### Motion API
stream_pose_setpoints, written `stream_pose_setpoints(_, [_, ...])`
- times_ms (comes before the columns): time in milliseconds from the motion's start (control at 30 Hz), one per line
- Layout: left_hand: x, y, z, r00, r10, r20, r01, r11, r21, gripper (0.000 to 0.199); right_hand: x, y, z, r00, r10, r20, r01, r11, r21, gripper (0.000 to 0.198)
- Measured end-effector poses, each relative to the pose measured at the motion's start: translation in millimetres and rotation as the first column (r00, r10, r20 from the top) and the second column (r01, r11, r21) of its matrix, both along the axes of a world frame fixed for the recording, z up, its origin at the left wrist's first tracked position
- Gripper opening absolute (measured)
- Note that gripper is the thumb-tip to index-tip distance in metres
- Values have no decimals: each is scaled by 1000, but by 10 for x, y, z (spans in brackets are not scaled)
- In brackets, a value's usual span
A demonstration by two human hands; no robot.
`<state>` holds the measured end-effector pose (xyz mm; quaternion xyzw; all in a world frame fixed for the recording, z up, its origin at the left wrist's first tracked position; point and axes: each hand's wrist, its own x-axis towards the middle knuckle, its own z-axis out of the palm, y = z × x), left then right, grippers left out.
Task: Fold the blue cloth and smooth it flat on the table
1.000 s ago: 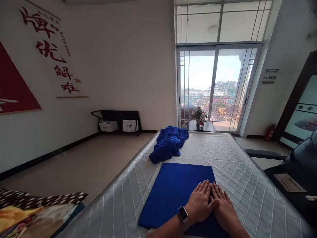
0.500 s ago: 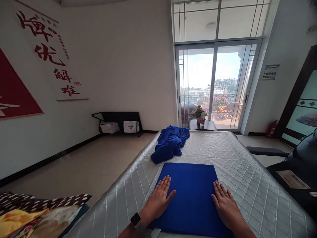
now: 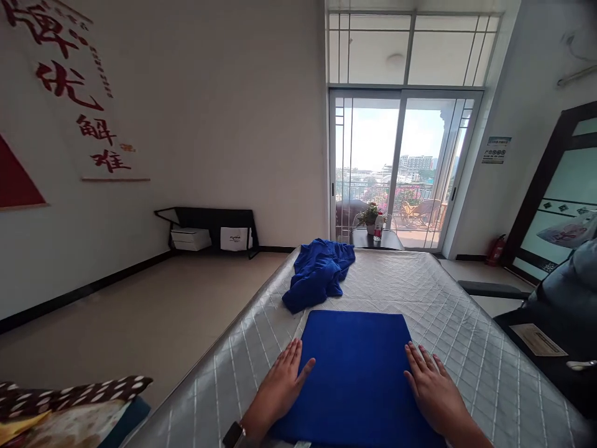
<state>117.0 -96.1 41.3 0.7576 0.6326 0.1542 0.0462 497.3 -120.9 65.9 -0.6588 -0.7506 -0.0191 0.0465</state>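
A flat blue rectangle of folded cloth (image 3: 357,379) lies on a silver quilted cover (image 3: 471,336) in front of me. My left hand (image 3: 283,379) rests along its left edge, fingers stretched out and thumb apart over the cloth. On the opposite edge lies my right hand (image 3: 431,382), flat with its fingers extended. Neither hand grasps anything. Beyond the folded piece sits a crumpled blue garment (image 3: 319,274). A bit of something white shows at the near edge of the folded cloth, too small to make out.
Patterned fabrics (image 3: 69,410) are piled at the lower left. A small table (image 3: 389,239) with a potted plant (image 3: 370,214) and a bottle (image 3: 378,227) stands past the far end. At right is a dark chair (image 3: 571,286) with a brown card (image 3: 537,340) on it.
My left hand has slid left, from on top of the folded cloth out to its edge. The right hand has shifted slightly outward. The camera view has turned a little.
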Motion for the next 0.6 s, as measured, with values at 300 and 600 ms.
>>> stream_pose_setpoints(300, [27, -31, 80, 1000, -2, -16, 2, 999, -34, 78, -159, 562, 244, 999, -39, -1, 38, 995, -87, 64])
stream_pose_setpoints(600, [46, 22, 112, 996, 89, 32, -87, 994, -66, 79, -66, 719, -53, 985, -92, -147, 79, 992, -96, 68])
